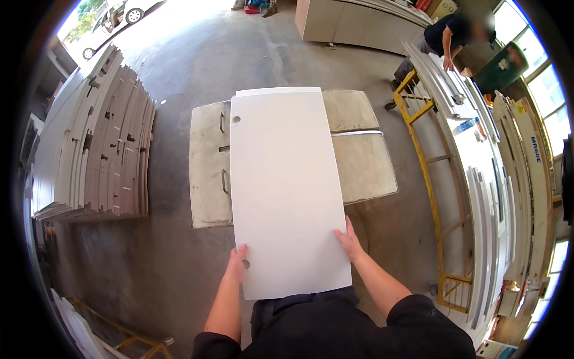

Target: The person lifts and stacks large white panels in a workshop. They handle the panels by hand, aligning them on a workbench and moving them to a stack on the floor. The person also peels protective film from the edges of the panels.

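Note:
A long white cabinet door panel (287, 179) lies lengthwise in front of my body, its near end at my waist. Two round holes are cut close to its left edge, one near each end. My left hand (237, 264) is closed on the left edge beside the lower hole, thumb on top. Opposite it, my right hand (348, 241) grips the right edge, with its thumb on the face and its other fingers mostly hidden. At the far end a second white edge (278, 91) peeks out underneath. Below are worn, cream-coloured boards (209, 167) with dark handles.
Tall stacked panels (113, 137) stand on the left. On the right, a yellow metal frame (427, 167) borders a bench of white strips (487, 209) with a bottle (468, 124). A person (445, 36) leans over its far end. A long cabinet (359, 24) stands at the back.

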Demonstrator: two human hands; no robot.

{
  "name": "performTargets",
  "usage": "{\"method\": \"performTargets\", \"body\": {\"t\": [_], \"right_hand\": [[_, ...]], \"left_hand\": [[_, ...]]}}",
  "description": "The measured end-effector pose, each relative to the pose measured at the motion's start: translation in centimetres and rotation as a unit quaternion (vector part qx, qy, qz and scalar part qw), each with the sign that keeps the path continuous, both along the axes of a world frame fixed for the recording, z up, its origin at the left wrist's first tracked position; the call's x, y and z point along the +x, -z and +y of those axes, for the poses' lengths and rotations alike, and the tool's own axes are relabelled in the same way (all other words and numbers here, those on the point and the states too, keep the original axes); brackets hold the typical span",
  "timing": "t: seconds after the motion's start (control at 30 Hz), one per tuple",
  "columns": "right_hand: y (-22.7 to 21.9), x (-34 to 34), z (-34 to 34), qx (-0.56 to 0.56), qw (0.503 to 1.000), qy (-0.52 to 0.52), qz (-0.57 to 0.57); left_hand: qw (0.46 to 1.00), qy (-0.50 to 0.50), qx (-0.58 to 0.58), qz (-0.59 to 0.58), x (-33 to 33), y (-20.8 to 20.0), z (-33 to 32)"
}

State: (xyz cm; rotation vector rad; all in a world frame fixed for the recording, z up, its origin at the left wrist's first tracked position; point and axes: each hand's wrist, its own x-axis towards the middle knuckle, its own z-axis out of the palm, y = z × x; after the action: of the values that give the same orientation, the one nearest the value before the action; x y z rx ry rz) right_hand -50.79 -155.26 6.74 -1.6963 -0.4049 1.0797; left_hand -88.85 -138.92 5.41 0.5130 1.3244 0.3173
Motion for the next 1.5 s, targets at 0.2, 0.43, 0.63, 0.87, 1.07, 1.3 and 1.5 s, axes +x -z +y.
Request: {"method": "performTargets", "body": {"t": [0.2,0.43,0.63,0.87,1.07,1.3,1.5], "right_hand": [[1.1,2.1,-0.2,-0.119,0.960,-0.016,0.255],[1.4,5.0,0.1,-0.095,0.957,-0.057,0.267],[-0.1,6.8,0.6,-0.269,0.958,-0.074,0.071],[-0.6,14.2,13.6,-0.062,0.971,-0.086,-0.216],[1.2,18.1,28.8,0.049,0.991,-0.089,-0.091],[-0.7,16.5,29.7,0.005,0.992,-0.122,-0.010],[-1.1,16.0,30.7,0.015,0.990,-0.142,-0.023]], "left_hand": [[0.999,-0.011,-0.025,-0.036,-1.2,2.4,0.7],[0.998,-0.055,0.021,-0.007,2.7,-0.7,-1.5],[1.000,-0.011,-0.011,0.020,2.5,1.0,-1.9],[0.941,0.149,0.216,0.212,2.3,-1.0,0.6],[0.902,0.111,0.382,0.165,9.4,-3.5,14.9],[0.970,-0.009,0.241,-0.030,13.0,-2.9,18.6],[0.973,-0.023,0.229,-0.023,12.4,-2.8,18.5]]}}
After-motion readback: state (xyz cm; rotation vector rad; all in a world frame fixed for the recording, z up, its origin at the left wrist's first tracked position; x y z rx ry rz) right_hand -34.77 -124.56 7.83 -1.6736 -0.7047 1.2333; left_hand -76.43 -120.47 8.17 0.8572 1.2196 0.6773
